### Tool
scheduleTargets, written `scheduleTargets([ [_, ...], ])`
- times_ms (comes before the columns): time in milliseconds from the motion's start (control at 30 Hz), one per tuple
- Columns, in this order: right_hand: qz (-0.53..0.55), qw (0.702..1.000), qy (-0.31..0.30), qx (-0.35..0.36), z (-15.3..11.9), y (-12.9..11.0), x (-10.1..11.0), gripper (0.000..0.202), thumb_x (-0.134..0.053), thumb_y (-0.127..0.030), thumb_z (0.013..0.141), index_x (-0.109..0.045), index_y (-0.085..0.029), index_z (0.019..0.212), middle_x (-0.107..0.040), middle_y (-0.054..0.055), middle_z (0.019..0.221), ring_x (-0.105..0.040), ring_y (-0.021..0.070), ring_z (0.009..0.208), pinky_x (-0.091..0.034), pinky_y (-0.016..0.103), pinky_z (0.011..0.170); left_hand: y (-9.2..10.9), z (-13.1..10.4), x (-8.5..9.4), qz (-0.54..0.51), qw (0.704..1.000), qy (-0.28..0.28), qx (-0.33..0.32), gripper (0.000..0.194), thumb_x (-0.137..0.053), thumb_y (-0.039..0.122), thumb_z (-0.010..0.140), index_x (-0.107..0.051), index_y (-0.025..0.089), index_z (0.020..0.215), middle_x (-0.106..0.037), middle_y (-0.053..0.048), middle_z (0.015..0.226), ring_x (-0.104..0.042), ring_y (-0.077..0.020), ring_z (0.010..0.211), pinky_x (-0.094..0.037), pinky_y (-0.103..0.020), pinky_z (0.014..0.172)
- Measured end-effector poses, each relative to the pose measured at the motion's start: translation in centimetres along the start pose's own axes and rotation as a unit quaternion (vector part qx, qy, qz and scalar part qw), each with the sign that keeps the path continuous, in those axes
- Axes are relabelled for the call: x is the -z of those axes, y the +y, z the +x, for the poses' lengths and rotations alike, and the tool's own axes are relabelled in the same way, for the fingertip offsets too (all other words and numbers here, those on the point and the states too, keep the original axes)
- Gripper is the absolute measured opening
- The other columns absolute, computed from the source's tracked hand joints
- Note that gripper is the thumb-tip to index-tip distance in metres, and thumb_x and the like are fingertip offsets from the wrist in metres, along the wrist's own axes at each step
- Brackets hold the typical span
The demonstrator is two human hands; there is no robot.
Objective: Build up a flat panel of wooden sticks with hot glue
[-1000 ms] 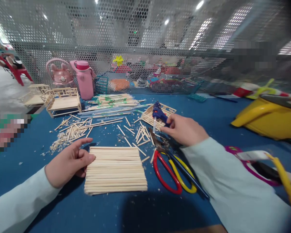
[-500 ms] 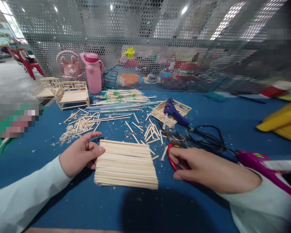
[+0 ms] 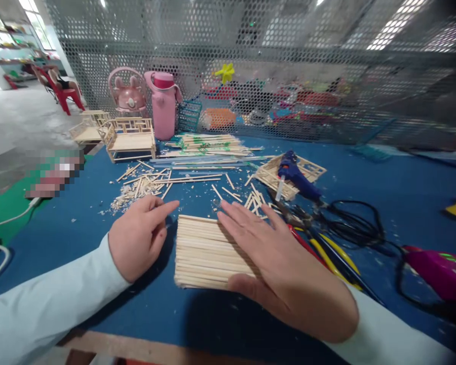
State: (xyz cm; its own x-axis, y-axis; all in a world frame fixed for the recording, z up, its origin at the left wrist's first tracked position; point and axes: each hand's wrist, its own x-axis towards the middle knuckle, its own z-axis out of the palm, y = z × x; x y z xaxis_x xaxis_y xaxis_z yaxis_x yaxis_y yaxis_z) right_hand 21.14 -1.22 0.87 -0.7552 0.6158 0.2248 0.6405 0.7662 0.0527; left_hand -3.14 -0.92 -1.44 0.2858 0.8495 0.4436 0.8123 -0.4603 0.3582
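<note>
A flat panel of wooden sticks laid side by side rests on the blue table in front of me. My right hand lies over its right part with the fingers stretched out and spread. Just off the panel's left edge is my left hand, holding nothing, index finger pointing right and thumb apart. Red-handled pliers lie beyond my right hand, partly covered by it, next to a yellow-and-black-handled pair of pliers.
Behind lie short stick pieces and shavings, wrapped sticks and a blue glue gun on a stick-built frame. Small stick-built benches and a pink bottle stand at back left. A black cable coils at right.
My right hand has let go of the red handle and moved left over the panel, fingers spreading. My left hand has come off the panel's left edge. The view has shifted left.
</note>
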Motion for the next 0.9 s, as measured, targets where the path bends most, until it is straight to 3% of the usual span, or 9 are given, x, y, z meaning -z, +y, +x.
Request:
scheduleTargets([
  [200,0.010,0.999,-0.033,-0.003,-0.4,0.3,-0.6,0.079,-0.023,-0.064,0.084,-0.035,-0.005,0.135,-0.034,0.024,0.138,-0.033,0.0355,0.128,-0.016,0.067,0.099,0.0,-0.3,-0.5,0.104,0.990,0.004,-0.096,0.048,-0.040,0.000,0.072,-0.060,0.016,0.113,-0.055,-0.011,0.093,-0.047,-0.0202,0.079,-0.047,-0.037,0.073],
  [467,0.041,0.998,-0.036,-0.018,-0.1,0.0,-0.5,0.082,-0.023,-0.068,0.081,-0.035,-0.008,0.135,-0.039,0.023,0.136,-0.038,0.0363,0.125,-0.014,0.069,0.098,0.0,-0.3,-0.5,0.110,0.989,-0.008,-0.095,0.048,-0.041,0.001,0.072,-0.060,0.017,0.112,-0.057,-0.010,0.095,-0.049,-0.0206,0.081,-0.047,-0.037,0.074],
  [533,0.054,0.998,0.003,-0.026,-0.3,0.5,0.0,0.080,-0.023,-0.068,0.082,-0.031,-0.011,0.137,-0.040,0.021,0.137,-0.037,0.0352,0.125,-0.016,0.067,0.100,0.0,-0.3,-0.4,0.075,0.994,0.006,-0.073,0.050,-0.039,0.002,0.073,-0.054,0.015,0.119,-0.057,-0.011,0.097,-0.051,-0.0213,0.087,-0.046,-0.038,0.079],
  [600,0.073,0.990,0.088,-0.081,-0.5,1.4,1.0,0.068,-0.024,-0.060,0.086,-0.032,-0.015,0.137,-0.043,0.017,0.136,-0.040,0.0319,0.124,-0.024,0.059,0.101,0.0,-0.2,-0.3,0.004,1.000,0.017,-0.021,0.050,-0.039,0.008,0.077,-0.046,0.014,0.126,-0.059,-0.011,0.099,-0.052,-0.0203,0.089,-0.045,-0.037,0.081],
  [667,0.103,0.965,0.164,-0.174,-0.9,2.6,2.0,0.052,-0.030,-0.048,0.090,-0.045,-0.016,0.127,-0.059,0.014,0.119,-0.055,0.0265,0.108,-0.040,0.045,0.091,-0.1,0.0,-0.5,-0.100,0.994,0.006,0.052,0.048,-0.042,0.018,0.081,-0.041,0.016,0.129,-0.060,-0.009,0.101,-0.055,-0.0180,0.084,-0.047,-0.034,0.076],
  [700,0.123,0.953,0.170,-0.217,-1.0,3.2,2.4,0.044,-0.034,-0.043,0.090,-0.053,-0.016,0.118,-0.066,0.011,0.100,-0.062,0.0226,0.090,-0.046,0.038,0.080,-0.2,0.2,-0.7,-0.160,0.983,-0.007,0.089,0.049,-0.044,0.023,0.082,-0.040,0.017,0.130,-0.061,-0.009,0.101,-0.056,-0.0168,0.080,-0.048,-0.032,0.072],
  [800,0.188,0.941,0.068,-0.272,-1.1,4.4,2.6,0.029,-0.046,-0.036,0.084,-0.065,-0.016,0.092,-0.057,-0.001,0.051,-0.052,0.0131,0.047,-0.041,0.026,0.050,-0.1,0.6,-1.3,-0.318,0.930,-0.048,0.178,0.055,-0.052,0.034,0.078,-0.039,0.016,0.128,-0.063,-0.007,0.093,-0.057,-0.0144,0.070,-0.048,-0.028,0.061],
  [900,0.236,0.933,-0.007,-0.273,-0.7,4.7,1.7,0.024,-0.049,-0.029,0.079,-0.068,-0.016,0.086,-0.058,-0.002,0.052,-0.051,0.0119,0.047,-0.038,0.024,0.049,0.2,1.0,-1.6,-0.389,0.893,-0.057,0.220,0.060,-0.059,0.036,0.073,-0.040,0.014,0.125,-0.061,-0.004,0.084,-0.055,-0.0125,0.065,-0.045,-0.024,0.054],
])
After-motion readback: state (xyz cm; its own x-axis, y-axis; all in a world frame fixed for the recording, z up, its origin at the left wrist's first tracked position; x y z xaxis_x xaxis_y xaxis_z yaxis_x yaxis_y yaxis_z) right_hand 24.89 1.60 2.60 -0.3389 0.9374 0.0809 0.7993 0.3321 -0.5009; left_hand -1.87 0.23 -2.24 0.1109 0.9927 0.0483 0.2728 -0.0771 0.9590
